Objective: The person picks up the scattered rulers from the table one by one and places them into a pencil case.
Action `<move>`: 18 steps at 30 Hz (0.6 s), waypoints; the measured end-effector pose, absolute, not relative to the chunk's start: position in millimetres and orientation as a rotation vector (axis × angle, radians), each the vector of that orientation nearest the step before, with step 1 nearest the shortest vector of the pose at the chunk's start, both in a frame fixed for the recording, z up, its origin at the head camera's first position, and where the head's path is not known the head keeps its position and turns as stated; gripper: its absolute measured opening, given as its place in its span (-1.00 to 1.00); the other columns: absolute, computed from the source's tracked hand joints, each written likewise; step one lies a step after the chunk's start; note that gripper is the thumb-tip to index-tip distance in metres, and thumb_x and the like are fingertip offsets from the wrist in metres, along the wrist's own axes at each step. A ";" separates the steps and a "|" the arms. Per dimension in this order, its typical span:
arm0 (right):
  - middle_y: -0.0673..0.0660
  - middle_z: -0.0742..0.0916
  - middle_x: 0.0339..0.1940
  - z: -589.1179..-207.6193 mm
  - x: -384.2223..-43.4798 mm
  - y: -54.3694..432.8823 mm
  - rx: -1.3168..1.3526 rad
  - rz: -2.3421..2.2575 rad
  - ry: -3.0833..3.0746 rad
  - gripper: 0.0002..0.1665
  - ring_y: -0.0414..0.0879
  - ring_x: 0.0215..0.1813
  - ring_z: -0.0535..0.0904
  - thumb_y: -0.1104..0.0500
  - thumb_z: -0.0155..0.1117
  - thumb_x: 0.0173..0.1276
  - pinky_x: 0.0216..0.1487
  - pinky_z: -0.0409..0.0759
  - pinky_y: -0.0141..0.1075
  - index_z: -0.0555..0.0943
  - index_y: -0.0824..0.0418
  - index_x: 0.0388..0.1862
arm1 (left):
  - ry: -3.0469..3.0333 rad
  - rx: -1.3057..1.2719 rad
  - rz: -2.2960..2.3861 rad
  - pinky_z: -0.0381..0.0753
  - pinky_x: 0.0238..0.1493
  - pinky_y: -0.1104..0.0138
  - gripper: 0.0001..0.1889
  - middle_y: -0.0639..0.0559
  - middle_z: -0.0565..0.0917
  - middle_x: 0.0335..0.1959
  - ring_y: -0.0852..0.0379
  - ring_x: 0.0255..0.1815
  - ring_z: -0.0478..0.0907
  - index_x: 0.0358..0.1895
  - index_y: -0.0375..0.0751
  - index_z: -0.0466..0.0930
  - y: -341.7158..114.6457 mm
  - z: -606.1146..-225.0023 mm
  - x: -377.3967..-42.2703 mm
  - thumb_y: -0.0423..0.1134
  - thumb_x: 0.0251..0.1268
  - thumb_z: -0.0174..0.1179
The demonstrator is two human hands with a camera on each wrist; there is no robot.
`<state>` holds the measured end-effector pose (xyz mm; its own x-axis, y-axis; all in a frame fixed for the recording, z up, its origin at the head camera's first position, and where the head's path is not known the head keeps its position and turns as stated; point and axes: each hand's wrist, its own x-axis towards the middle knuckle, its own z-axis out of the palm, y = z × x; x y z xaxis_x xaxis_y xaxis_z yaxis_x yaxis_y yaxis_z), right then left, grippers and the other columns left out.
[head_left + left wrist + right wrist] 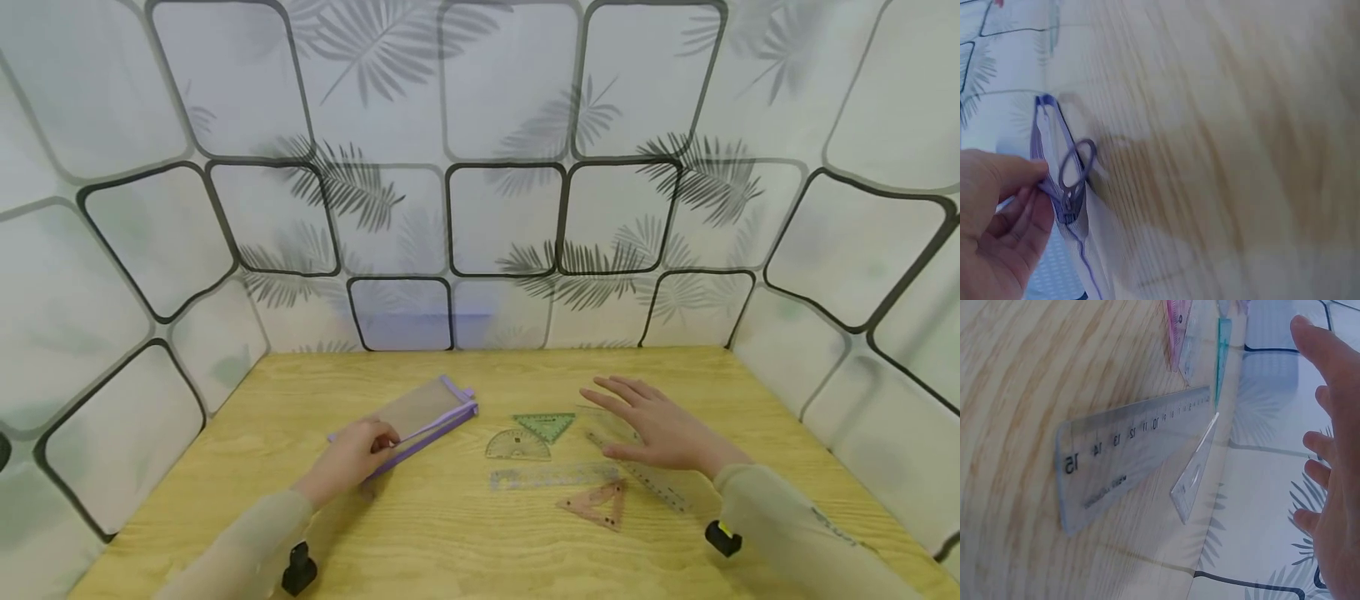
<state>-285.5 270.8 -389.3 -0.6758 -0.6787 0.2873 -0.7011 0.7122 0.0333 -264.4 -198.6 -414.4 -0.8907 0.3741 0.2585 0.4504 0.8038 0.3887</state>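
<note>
On the left of the table lies a zip pouch [416,404] with a pale see-through body and purple trim. Its zip is partly undone, leaving a gap along the near edge. My left hand [352,457] pinches that purple edge between thumb and fingers. Close to the fingertips, the left wrist view shows the zip's looped pull [1090,153]. My right hand [660,429] is spread palm down over a clear ruler [1129,444] and a clear set square [1192,481], holding neither. From the head view, the hand hides part of both.
Between the hands lie a green set square [551,428], a clear protractor [517,448], a clear straight strip [551,477] and a pink set square [611,518]. Patterned walls [510,217] enclose the wooden table [465,550] at the back and sides.
</note>
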 end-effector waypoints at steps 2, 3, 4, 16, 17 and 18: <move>0.15 0.27 0.59 -388.1 -285.3 271.1 1.087 0.111 -2.642 0.00 0.19 0.56 0.18 -0.20 0.36 0.26 0.47 0.19 0.26 0.15 -0.06 0.59 | -2.827 -0.605 -0.724 0.55 -0.37 0.45 -0.90 0.06 0.66 -0.38 0.28 -0.39 0.50 -0.23 -0.24 0.72 -198.2 -414.4 -263.6 -0.42 0.21 0.31; 0.15 0.27 0.59 -387.4 -284.9 270.9 1.085 0.116 -2.645 0.00 0.19 0.56 0.18 -0.20 0.36 0.26 0.47 0.19 0.26 0.14 -0.07 0.59 | -2.828 -0.585 -0.750 0.55 -0.37 0.46 -0.90 0.06 0.67 -0.37 0.28 -0.39 0.51 -0.23 -0.23 0.72 -198.0 -414.7 -263.2 -0.42 0.21 0.31; 0.15 0.27 0.59 -387.4 -284.9 271.0 1.085 0.116 -2.645 0.00 0.19 0.56 0.18 -0.20 0.36 0.26 0.47 0.19 0.25 0.14 -0.08 0.59 | -2.827 -0.571 -0.774 0.55 -0.37 0.46 -0.91 0.06 0.68 -0.37 0.28 -0.38 0.52 -0.23 -0.22 0.72 -198.0 -415.0 -262.7 -0.41 0.21 0.31; 0.15 0.27 0.59 -391.9 -285.2 271.2 1.090 0.115 -2.670 -0.07 0.21 0.56 0.18 -0.19 0.31 0.33 0.45 0.24 0.29 0.15 -0.08 0.59 | -2.852 -0.483 -1.024 0.59 -0.37 0.47 -0.90 0.00 0.73 -0.34 0.24 -0.37 0.58 -0.22 -0.27 0.72 -192.0 -405.6 -237.1 -0.43 0.21 0.29; 0.15 0.27 0.59 -392.0 -285.5 270.8 1.087 0.116 -2.675 -0.08 0.21 0.56 0.18 -0.18 0.29 0.34 0.45 0.24 0.29 0.14 -0.09 0.59 | -2.854 -0.476 -1.029 0.58 -0.38 0.47 -0.90 0.01 0.72 -0.34 0.24 -0.37 0.58 -0.23 -0.27 0.73 -191.8 -405.3 -235.4 -0.43 0.20 0.30; 0.15 0.27 0.59 -392.1 -285.6 270.4 1.086 0.119 -2.678 -0.09 0.20 0.56 0.18 -0.18 0.28 0.35 0.45 0.24 0.29 0.14 -0.10 0.59 | -2.856 -0.470 -1.038 0.58 -0.38 0.47 -0.90 0.01 0.72 -0.34 0.24 -0.37 0.58 -0.23 -0.27 0.72 -191.6 -405.3 -233.9 -0.43 0.20 0.30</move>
<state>-285.6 270.4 -392.1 -0.6917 -0.6742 0.2590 -0.6945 0.7193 0.0174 -233.9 -191.6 -405.3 -0.9510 0.2614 0.1650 0.3064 0.7257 0.6160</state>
